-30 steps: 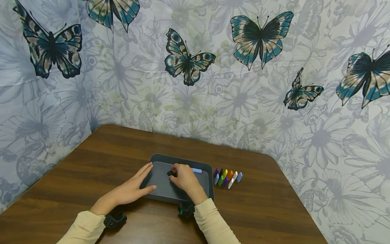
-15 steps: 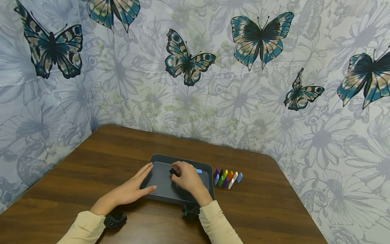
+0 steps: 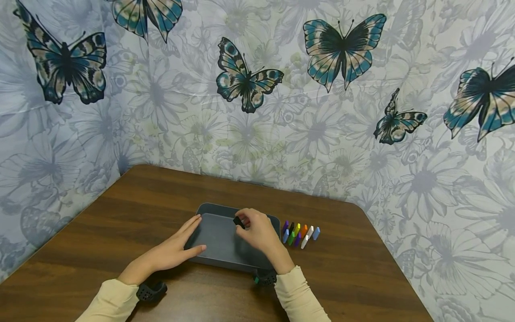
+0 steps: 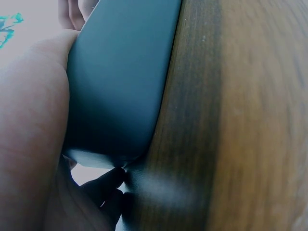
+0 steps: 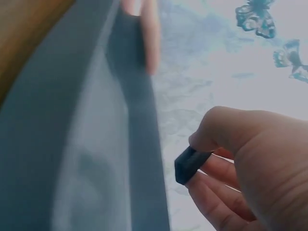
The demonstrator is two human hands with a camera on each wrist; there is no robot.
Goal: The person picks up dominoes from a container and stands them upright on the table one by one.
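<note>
A shallow dark grey tray (image 3: pixel 219 243) lies on the table. My left hand (image 3: pixel 170 252) rests on its left end, fingers and thumb spread fairly straight along the rim. Over the right half of the tray, my right hand (image 3: pixel 260 231) pinches a small black domino-like block (image 3: pixel 238 222) between thumb and fingers. The right wrist view shows this block (image 5: pixel 188 165) tilted, raised above the tray rim (image 5: pixel 144 154). Part of the tray's right side is hidden behind the right hand. In the left wrist view, the tray's outer wall (image 4: pixel 120 77) stands beside the left hand (image 4: pixel 33 125).
Several coloured blocks (image 3: pixel 297 230) stand in two rows on the table just right of the tray. They are purple, black, yellow, orange, white, blue and green. The brown wooden table (image 3: pixel 342 268) runs back to a wall covering (image 3: pixel 249 147) with butterflies.
My right hand has moved rightward and a little away from me, carrying the black block. A light blue block seen in the tray before is now hidden behind it. The left hand stays put.
</note>
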